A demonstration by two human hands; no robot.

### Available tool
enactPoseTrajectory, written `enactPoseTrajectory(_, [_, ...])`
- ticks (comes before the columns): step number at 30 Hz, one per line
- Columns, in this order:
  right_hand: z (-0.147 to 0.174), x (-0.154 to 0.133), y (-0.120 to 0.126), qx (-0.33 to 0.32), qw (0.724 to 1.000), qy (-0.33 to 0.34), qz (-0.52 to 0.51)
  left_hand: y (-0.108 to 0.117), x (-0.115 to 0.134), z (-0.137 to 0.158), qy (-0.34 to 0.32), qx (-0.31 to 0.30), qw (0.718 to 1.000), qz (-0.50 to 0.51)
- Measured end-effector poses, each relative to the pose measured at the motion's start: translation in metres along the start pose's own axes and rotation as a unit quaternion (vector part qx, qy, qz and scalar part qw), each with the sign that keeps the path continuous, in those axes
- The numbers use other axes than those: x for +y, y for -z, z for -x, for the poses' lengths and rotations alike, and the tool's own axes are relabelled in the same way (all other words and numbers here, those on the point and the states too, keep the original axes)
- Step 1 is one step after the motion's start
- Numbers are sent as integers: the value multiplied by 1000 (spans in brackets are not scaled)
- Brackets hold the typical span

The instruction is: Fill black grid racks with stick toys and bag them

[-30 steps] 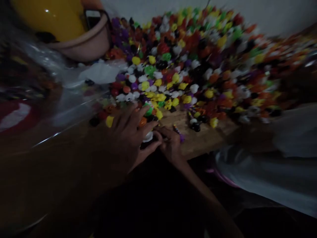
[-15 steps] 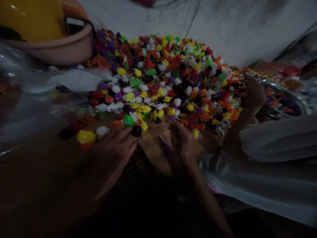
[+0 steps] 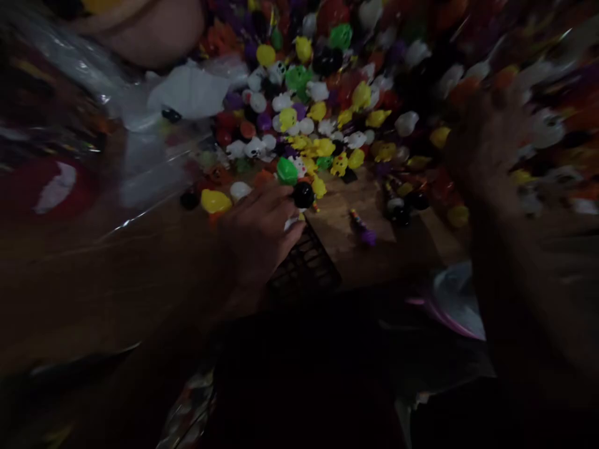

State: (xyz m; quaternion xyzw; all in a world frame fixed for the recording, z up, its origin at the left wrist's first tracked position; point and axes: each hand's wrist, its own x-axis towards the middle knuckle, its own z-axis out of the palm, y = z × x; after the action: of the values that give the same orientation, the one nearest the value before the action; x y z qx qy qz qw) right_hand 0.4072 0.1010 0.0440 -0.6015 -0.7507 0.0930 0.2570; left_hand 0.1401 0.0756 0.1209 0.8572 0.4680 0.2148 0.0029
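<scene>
At the near edge of a toy pile, my left hand [image 3: 262,227] has its fingers curled and its thumb drawn in. A small white piece [image 3: 291,222] shows between thumb and fingers; its kind is unclear. A black round toy [image 3: 303,195] and a green toy [image 3: 287,170] are by the fingertips, with a yellow toy [image 3: 216,201] left of the knuckles. My right hand [image 3: 486,140] reaches over the pile at right, blurred and dark, its fingers hard to make out. A purple toy [image 3: 367,236] with a beaded stem lies on the wooden surface between my hands.
The pile of small plastic toys [image 3: 322,146] spreads across the back. Clear plastic bags [image 3: 140,168] and a white sheet [image 3: 189,90] lie at left, below a pink basin [image 3: 159,31]. A black grid tray [image 3: 306,265] sits close to me. A pink-rimmed container [image 3: 442,315] stands lower right.
My right hand has left the purple toy and moved right over the pile. My left hand keeps its place by the black and green toys. The view has tilted down and come closer.
</scene>
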Motion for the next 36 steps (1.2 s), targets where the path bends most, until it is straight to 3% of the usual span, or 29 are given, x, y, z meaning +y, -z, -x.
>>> enactPoseTrajectory(4, [36, -34, 7, 6, 997, -9, -75, 3, 0, -4, 55, -33, 998, 13])
enactPoseTrajectory(7, [50, -47, 17, 85, 984, -41, -150, 3, 1, -3, 49, -34, 998, 6])
enactPoseTrajectory(10, [63, -52, 4, 154, 965, -30, -212, 3, 2, -2, 50, -40, 998, -6])
enactPoseTrajectory(13, [74, -50, -21, 123, 985, 21, -122, 3, 4, -3, 59, -49, 997, -11])
enactPoseTrajectory(16, [77, -50, -36, 62, 997, 19, 29, 3, 4, -3, 62, -57, 996, -8])
enactPoseTrajectory(19, [73, -55, -35, 27, 991, -16, 133, 1, 3, -1, 51, -40, 998, -7])
enactPoseTrajectory(23, [67, -59, -31, -21, 988, -9, 152, -6, -1, 3, 15, 12, 1000, -6])
enactPoseTrajectory(30, [62, -34, -40, 30, 998, 45, -13, -15, -4, 4, -4, 54, 998, -9])
enactPoseTrajectory(36, [67, -44, -13, -10, 973, -32, -227, -12, -3, 4, -7, 50, 999, 0])
